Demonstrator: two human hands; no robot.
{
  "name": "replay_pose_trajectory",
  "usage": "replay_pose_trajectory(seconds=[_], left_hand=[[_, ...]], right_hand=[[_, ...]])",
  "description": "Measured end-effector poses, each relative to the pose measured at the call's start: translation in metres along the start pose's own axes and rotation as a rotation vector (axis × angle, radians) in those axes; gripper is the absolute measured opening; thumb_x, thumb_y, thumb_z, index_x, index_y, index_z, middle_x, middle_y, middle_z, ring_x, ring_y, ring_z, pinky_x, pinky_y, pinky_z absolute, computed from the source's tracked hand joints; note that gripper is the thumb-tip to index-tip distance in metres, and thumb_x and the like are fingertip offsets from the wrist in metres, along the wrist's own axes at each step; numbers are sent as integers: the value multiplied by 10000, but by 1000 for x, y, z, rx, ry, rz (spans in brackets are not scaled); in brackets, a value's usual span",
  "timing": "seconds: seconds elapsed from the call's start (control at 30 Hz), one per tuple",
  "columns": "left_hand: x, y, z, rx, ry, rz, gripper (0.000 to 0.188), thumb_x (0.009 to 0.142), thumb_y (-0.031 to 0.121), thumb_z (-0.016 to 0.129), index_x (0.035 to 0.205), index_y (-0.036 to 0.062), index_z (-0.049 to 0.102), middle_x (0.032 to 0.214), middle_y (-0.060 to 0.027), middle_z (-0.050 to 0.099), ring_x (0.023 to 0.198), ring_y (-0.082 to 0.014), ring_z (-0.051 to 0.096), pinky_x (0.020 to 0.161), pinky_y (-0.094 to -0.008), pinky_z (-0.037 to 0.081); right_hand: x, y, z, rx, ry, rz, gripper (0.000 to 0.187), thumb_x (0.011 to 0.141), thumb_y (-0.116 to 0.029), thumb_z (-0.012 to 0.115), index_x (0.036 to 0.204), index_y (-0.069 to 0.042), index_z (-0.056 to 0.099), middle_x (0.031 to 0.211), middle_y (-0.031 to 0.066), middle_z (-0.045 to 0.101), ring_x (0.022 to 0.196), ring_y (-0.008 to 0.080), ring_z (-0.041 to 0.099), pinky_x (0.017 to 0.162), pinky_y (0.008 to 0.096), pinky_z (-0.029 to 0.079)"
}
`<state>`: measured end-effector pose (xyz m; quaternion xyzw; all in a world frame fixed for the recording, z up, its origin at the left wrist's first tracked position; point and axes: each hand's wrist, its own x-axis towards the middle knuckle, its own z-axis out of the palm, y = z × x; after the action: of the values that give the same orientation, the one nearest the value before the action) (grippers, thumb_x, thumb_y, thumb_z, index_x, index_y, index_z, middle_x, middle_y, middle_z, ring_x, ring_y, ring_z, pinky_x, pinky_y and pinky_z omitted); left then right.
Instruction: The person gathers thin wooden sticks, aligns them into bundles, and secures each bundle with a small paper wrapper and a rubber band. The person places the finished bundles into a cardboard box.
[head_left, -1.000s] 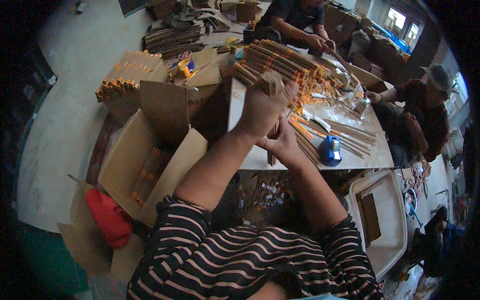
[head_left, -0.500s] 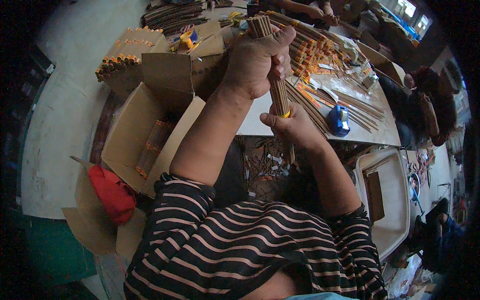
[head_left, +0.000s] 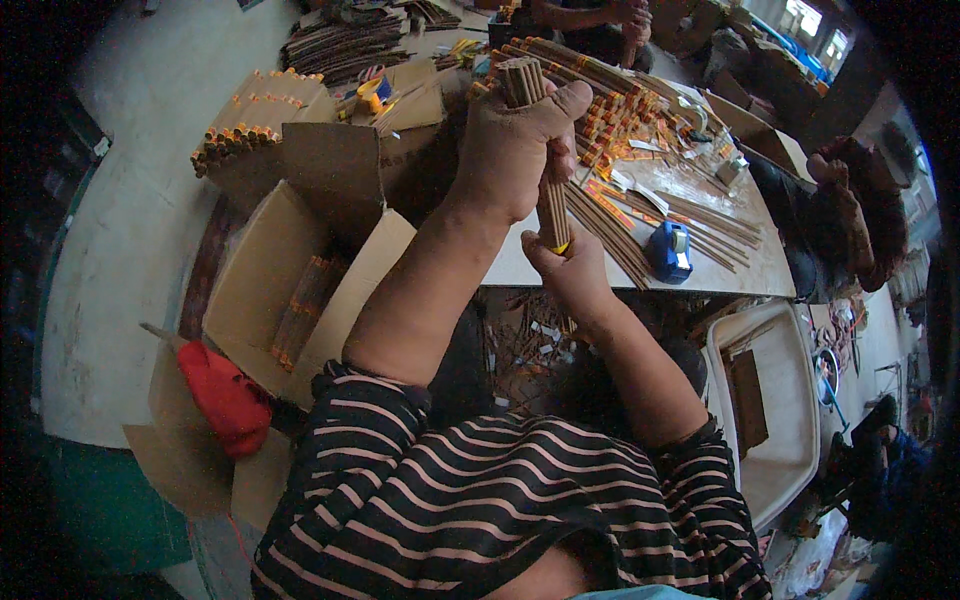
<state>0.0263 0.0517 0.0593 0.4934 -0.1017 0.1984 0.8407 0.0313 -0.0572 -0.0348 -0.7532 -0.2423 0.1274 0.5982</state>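
My left hand (head_left: 512, 145) is wrapped round the upper part of a bundle of thin brown sticks (head_left: 553, 215), held upright over the table's near edge. The evened stick ends show above my fist. Lower down, my right hand (head_left: 575, 272) grips the same bundle, its thumb lying by a yellow band (head_left: 561, 248) round the sticks. The bundle's bottom end is hidden behind the right hand. Just right of it, a blue tape dispenser (head_left: 671, 251) stands on the table (head_left: 515, 262) beside loose brown sticks (head_left: 612, 238).
Finished-looking bundles with orange-yellow wraps (head_left: 620, 110) are piled beyond my hands. At left, an open cardboard box (head_left: 245, 265) holds similar bundles, with a red cloth (head_left: 222, 400) below. A white plastic tub (head_left: 808, 400) is at right. Other people sit across and at the table's right.
Both hands still hold the bundle. My view has shifted slightly. The yellow band is now more covered by my right hand, and the bundle's lower end no longer shows below it.
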Motion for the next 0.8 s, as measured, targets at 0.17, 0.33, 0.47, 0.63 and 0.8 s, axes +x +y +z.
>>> replay_pose_trajectory(seconds=[0.17, 0.33, 0.47, 0.63, 0.8], left_hand=[[-6, 14, 19, 273, -57, 128, 256, 776, 216, 667, 766, 88, 445, 518, -5, 446, 421, -86, 446, 401, -228, 370], [10, -21, -6, 252, -45, 29, 219, 782, 144, 649, 641, 73, 498, 541, 15, 484, 457, -54, 472, 415, -206, 392], [15, -37, -10, 292, -23, 29, 206, 787, 153, 651, 656, 64, 519, 565, 17, 503, 491, -50, 491, 426, -205, 405], [11, -35, -1, 350, -15, -58, 241, 788, 206, 659, 671, 80, 488, 540, 11, 472, 462, -64, 465, 423, -214, 395], [-6, -13, 21, 527, -145, 161, 277, 789, 224, 660, 652, 98, 455, 511, 22, 428, 406, -58, 400, 369, -220, 331]], right_hand=[[23, 6, -3, 66, -13, -215, 223, 785, -203, 618, 855, -15, 522, 625, 39, 524, 571, 102, 460, 540, 266, 414], [62, 66, 4, 97, -72, -249, 192, 794, -163, 607, 864, -10, 514, 669, 22, 519, 589, 98, 459, 552, 262, 414], [60, 75, 6, 211, -88, -193, 159, 789, -132, 594, 872, -32, 502, 658, 3, 514, 583, 89, 465, 539, 245, 406], [57, 68, 4, 232, -73, -148, 123, 778, -117, 603, 826, -43, 517, 664, -2, 522, 587, 75, 484, 533, 235, 414], [31, 53, 10, 351, -159, -178, 123, 766, -114, 618, 793, -39, 524, 660, -2, 542, 591, 87, 503, 540, 244, 429]])
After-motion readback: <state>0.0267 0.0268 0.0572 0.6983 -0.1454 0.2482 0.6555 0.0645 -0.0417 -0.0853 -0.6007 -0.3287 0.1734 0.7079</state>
